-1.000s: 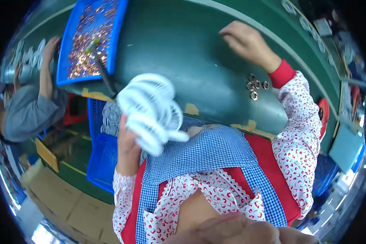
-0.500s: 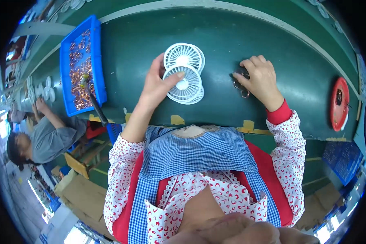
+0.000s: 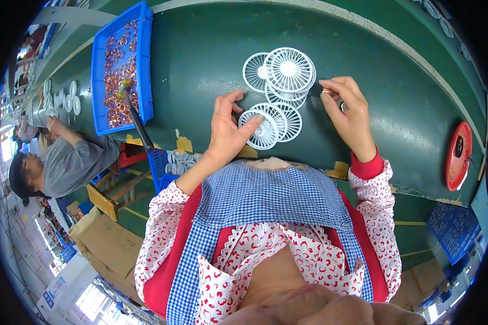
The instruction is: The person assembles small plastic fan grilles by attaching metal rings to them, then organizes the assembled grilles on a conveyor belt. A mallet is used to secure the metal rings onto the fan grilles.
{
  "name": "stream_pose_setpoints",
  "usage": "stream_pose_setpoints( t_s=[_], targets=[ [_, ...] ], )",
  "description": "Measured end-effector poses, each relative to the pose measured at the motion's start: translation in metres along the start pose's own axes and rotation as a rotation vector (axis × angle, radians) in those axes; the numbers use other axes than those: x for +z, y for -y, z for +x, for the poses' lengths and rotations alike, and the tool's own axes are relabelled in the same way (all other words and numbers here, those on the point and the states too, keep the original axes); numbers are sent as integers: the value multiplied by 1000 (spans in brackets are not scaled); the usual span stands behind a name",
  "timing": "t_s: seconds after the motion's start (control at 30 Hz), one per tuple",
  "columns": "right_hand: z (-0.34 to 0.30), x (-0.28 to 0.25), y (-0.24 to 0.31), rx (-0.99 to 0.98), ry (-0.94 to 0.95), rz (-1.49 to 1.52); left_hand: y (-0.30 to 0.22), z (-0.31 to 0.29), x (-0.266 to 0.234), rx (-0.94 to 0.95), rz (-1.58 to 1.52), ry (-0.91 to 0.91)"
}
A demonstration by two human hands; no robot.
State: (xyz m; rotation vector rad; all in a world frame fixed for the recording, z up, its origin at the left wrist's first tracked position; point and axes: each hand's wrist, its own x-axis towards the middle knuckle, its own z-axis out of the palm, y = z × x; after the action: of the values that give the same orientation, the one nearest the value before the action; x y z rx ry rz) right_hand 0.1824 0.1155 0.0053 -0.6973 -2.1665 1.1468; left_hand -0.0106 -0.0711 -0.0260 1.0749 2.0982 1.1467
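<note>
White spoked plastic discs, like small fan grilles, lie fanned out in overlapping groups on the green tabletop, an upper group [image 3: 289, 67] and a lower group [image 3: 290, 123]. My left hand [image 3: 228, 123] is at the lower group, thumb resting on the leftmost disc [image 3: 261, 134] and fingers spread past its upper left edge. To the right of the discs, my right hand [image 3: 351, 108] is raised with thumb and index finger pinched on small copper-coloured rings [image 3: 325, 91]. Another dark ring-like piece shows against its fingers; the palm is hidden.
At the left stands a blue tray [image 3: 97, 81] of copper rings, with a dark-handled tool [image 3: 135, 119] across its near rim. A red dish [image 3: 451, 173] holding small dark items sits at the right. Further left, a co-worker [image 3: 73, 168] works at the same table.
The white discs have gone from two tight stacks to spread-out, overlapping groups. My left hand has shifted toward the lower group. My right hand has lifted rings from the tabletop.
</note>
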Motion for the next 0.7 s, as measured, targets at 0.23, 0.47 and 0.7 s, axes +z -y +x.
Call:
stream_pose_setpoints(
  t_s=[0.23,0.47,0.7],
  targets=[
    [11,2,140,-704,66,87,26,-6,-9,344,45,-60],
    [-52,-29,152,-718,-100,262,15,13,-5,538,166,-196],
    [-15,6,150,-660,-73,132,-7,58,9,716,157,-255]
  ],
)
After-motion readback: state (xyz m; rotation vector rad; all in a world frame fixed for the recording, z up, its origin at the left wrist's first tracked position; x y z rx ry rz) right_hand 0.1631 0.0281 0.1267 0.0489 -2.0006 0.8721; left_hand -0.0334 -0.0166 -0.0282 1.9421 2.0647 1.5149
